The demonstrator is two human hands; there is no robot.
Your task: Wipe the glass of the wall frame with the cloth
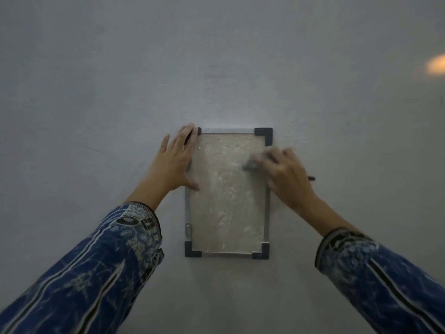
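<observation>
A small upright wall frame with a silver rim and dark corner caps hangs on the wall. Its glass looks smeared and dusty. My left hand lies flat, fingers spread, over the frame's upper left edge and the wall beside it. My right hand is blurred and presses a small dark cloth against the upper right part of the glass. Most of the cloth is hidden under the fingers; a dark tip sticks out to the right of the hand.
The pale grey wall fills the view around the frame. A warm patch of light glows at the far right edge. Blue patterned sleeves cover both forearms.
</observation>
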